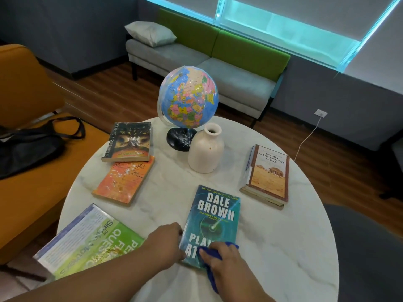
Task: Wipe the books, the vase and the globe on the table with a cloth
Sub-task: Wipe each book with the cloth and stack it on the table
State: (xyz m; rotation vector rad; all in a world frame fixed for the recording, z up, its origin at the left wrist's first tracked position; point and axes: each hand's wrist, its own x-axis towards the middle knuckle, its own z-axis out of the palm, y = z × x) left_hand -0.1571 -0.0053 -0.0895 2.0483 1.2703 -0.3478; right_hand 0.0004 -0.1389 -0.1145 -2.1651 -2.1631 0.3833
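On teal book: right hand around blue cloth, left hand round its edge.

On my feed the vase is cream; the table under it is white marble veined grey. Behind the vase, the globe has blue seas and pink, yellow, green and orange lands, its base black flecked white. In front of the vase I see a teal book lettered in white, with a blue cloth on it. Left of the vase: an orange book and a dark book; right, a tan book edged brown.
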